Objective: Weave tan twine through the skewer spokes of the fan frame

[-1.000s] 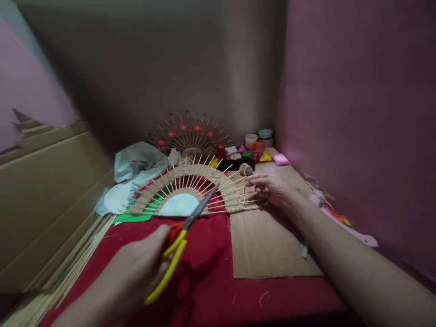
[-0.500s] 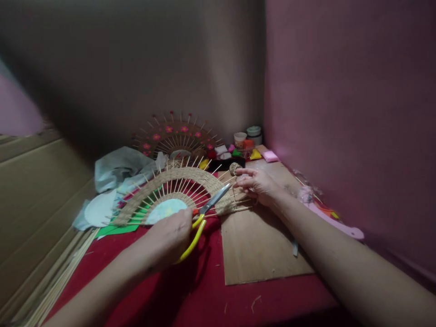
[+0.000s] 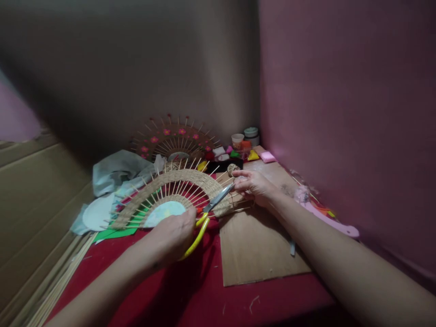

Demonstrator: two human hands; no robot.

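Note:
A woven half-round fan with thin sticks radiating from it lies across the table. My left hand is closed on yellow-handled scissors, in front of the fan's pale blue centre. The scissor blades point up and right, their tip close to the fingers of my right hand. That hand is at the fan's right end, its fingers bent together by the stick ends; what they pinch is too small to make out. A ball of twine sits just behind them.
A brown board rests on the red cloth. Behind stand a flowered fan, a cup and colourful packets. A pink tool lies right; grey cloth and cardboard are left.
The scissor tip has come closer to my right hand's fingers. The whole view has shifted slightly. Both hands keep nearly the same pose.

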